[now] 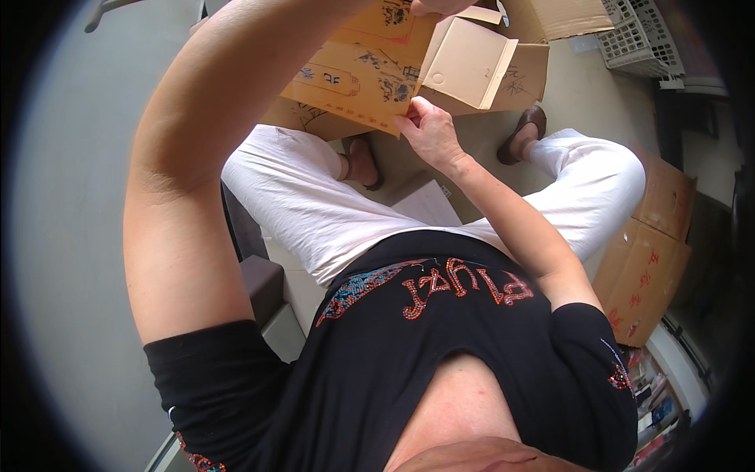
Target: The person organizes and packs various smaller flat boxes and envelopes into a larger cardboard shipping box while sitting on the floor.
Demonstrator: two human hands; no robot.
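An orange-brown paper sheet or envelope (354, 76) with printed drawings and writing is held up in front of my knees. My right hand (433, 130) pinches its near right corner between thumb and fingers. At the top edge of the view, my left hand (439, 6) grips the upper right part of the paper; most of that hand is cut off, and my raised left arm covers the paper's left side. Just right of the paper is a small flat cardboard box (469, 65) with a raised edge. Under both lies a larger cardboard carton (525, 74) bearing handwriting.
An open carton (566, 17) and a white perforated plastic basket (637, 41) stand at the upper right. Beside my right knee is a carton with red writing (643, 283). A pale box (430, 203) sits between my legs. Packed items (660, 401) fill a shelf at lower right.
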